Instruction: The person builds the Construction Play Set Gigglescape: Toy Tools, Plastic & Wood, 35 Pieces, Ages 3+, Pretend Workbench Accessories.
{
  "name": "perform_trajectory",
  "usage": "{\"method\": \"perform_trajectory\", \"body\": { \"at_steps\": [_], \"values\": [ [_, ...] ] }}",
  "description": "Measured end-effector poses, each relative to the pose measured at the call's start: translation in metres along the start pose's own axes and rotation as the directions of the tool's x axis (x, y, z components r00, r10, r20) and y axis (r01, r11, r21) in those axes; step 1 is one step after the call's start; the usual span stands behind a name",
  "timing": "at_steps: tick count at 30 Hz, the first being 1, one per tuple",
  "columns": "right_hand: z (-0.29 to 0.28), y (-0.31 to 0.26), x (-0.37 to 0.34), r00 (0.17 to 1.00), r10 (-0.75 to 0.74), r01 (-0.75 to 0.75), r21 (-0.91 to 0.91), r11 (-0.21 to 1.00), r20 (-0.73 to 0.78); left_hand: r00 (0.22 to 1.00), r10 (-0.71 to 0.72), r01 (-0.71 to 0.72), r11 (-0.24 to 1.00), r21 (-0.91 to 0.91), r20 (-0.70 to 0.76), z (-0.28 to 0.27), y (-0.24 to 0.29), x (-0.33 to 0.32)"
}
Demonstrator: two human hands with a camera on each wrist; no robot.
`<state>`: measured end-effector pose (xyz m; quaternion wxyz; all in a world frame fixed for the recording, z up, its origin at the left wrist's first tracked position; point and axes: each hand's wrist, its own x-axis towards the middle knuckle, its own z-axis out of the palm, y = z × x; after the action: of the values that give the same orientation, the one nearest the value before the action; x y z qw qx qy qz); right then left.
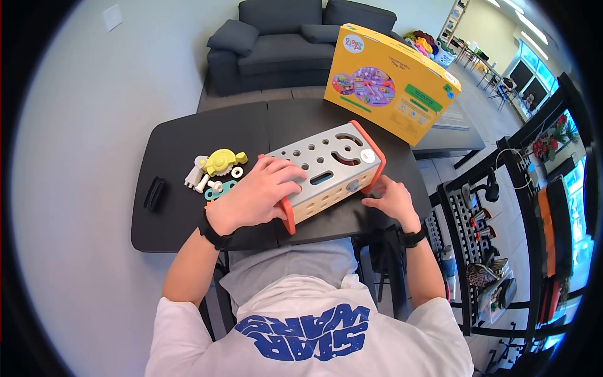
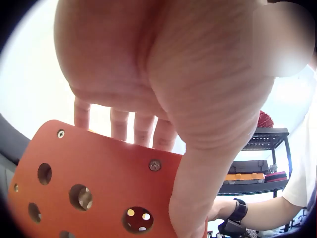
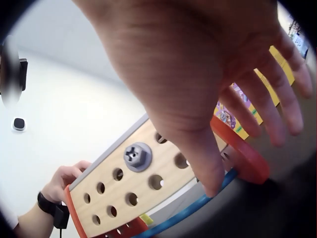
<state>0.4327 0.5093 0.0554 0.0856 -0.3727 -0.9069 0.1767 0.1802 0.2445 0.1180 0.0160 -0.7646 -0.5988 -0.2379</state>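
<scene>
Left hand (image 1: 254, 191) grips the perforated box (image 1: 330, 167) on the worktop (image 1: 179, 217); right hand (image 1: 394, 200) is spread beside its other end. One grey bolt (image 1: 353, 186) sits fitted; loose pieces (image 1: 220, 163) apparently remain unused.

Dark sofa (image 1: 282, 60) by pale wall (image 1: 88, 138); bright cloth (image 1: 423, 43) in white basket (image 1: 445, 58); red flowers (image 1: 554, 139) at right.

My two grips (image 1: 262, 188) (image 1: 394, 200) in play! | one perforated toy box (image 1: 342, 171) | two red end panels (image 1: 289, 217) | one grey bolt head (image 3: 137, 156) | one white washer (image 1: 232, 173) | two black wristbands (image 1: 412, 238) | one yellow carton (image 1: 389, 113) | one tabletop (image 1: 169, 138) | one dark sofa (image 1: 282, 60)!
</scene>
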Motion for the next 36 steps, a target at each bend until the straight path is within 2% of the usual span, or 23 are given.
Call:
{"method": "perform_trajectory", "body": {
  "at_steps": [2,6,8,9,11,12,13,15,16,17,18,20,21,24,25,27,28,32,36],
  "values": [
    [0.018,0.018,0.016,0.978,-0.2,0.185,0.213,0.959,0.054,0.999,0.029,-0.029,0.999,-0.018,0.015,0.0,0.001,0.002],
    [0.029,0.024,0.036,0.979,-0.199,0.181,0.249,0.951,0.047,0.997,0.082,-0.082,0.996,-0.021,0.001,0.007,0.002,0.006],
    [0.033,0.025,0.038,0.985,-0.131,0.169,0.542,0.823,-0.109,0.997,0.061,-0.064,0.996,-0.068,-0.049,0.01,0.003,0.006],
    [0.034,0.025,0.04,0.984,-0.137,0.177,0.541,0.822,-0.112,0.995,0.036,-0.047,0.992,-0.12,-0.094,0.01,0.003,0.006],
    [0.028,0.02,0.041,0.959,-0.097,0.248,0.619,0.745,-0.268,0.993,0.037,-0.052,0.99,-0.13,-0.115,0.005,0.002,0.007],
    [0.025,0.019,0.043,0.924,-0.118,0.312,0.539,0.782,-0.365,0.99,-0.001,-0.018,0.992,-0.128,-0.142,0.002,0.002,0.007],
    [0.019,0.016,0.043,0.922,-0.115,0.313,0.539,0.782,-0.369,0.985,-0.037,0.016,0.992,-0.127,-0.167,-0.001,0.003,0.007],
    [0.0,0.004,0.044,0.877,-0.128,0.333,0.392,0.858,-0.463,0.983,-0.046,0.023,0.991,-0.128,-0.175,-0.001,0.001,0.004],
    [-0.008,-0.003,0.045,0.849,-0.138,0.352,0.35,0.868,-0.51,0.978,-0.086,0.051,0.982,-0.184,-0.19,0.003,-0.002,0.001],
    [-0.014,-0.008,0.046,0.847,-0.134,0.351,0.351,0.868,-0.515,0.971,-0.127,0.077,0.968,-0.24,-0.201,0.006,-0.004,-0.001],
    [-0.02,-0.012,0.049,0.81,-0.176,0.407,0.32,0.855,-0.56,0.968,-0.155,0.098,0.957,-0.273,-0.195,0.007,-0.002,-0.004],
    [-0.033,-0.025,0.052,0.747,-0.243,0.485,0.258,0.836,-0.619,0.968,-0.172,0.121,0.958,-0.26,-0.184,0.011,-0.002,-0.009],
    [-0.037,-0.031,0.054,0.746,-0.241,0.484,0.258,0.836,-0.621,0.965,-0.195,0.148,0.957,-0.249,-0.176,0.014,-0.003,-0.013],
    [-0.045,-0.041,0.068,0.658,-0.361,0.551,0.096,0.829,-0.661,0.957,-0.26,0.207,0.926,-0.316,-0.132,0.024,-0.004,-0.022],
    [-0.05,-0.049,0.07,0.657,-0.361,0.551,0.096,0.829,-0.662,0.948,-0.295,0.24,0.908,-0.344,-0.117,0.025,-0.003,-0.024],
    [-0.061,-0.068,0.07,0.732,-0.357,0.536,0.167,0.828,-0.58,0.949,-0.301,0.253,0.905,-0.343,-0.095,0.025,-0.001,-0.027],
    [-0.06,-0.07,0.078,0.701,-0.398,0.56,0.111,0.821,-0.592,0.95,-0.305,0.265,0.902,-0.34,-0.068,0.029,-0.002,-0.03],
    [-0.058,-0.085,0.094,0.69,-0.483,0.571,-0.004,0.821,-0.539,0.949,-0.316,0.296,0.887,-0.354,0.001,0.042,-0.005,-0.039],
    [-0.05,-0.101,0.103,0.76,-0.523,0.531,-0.095,0.842,-0.386,0.937,-0.337,0.348,0.876,-0.334,0.094,0.057,-0.004,-0.047]
  ]
}}
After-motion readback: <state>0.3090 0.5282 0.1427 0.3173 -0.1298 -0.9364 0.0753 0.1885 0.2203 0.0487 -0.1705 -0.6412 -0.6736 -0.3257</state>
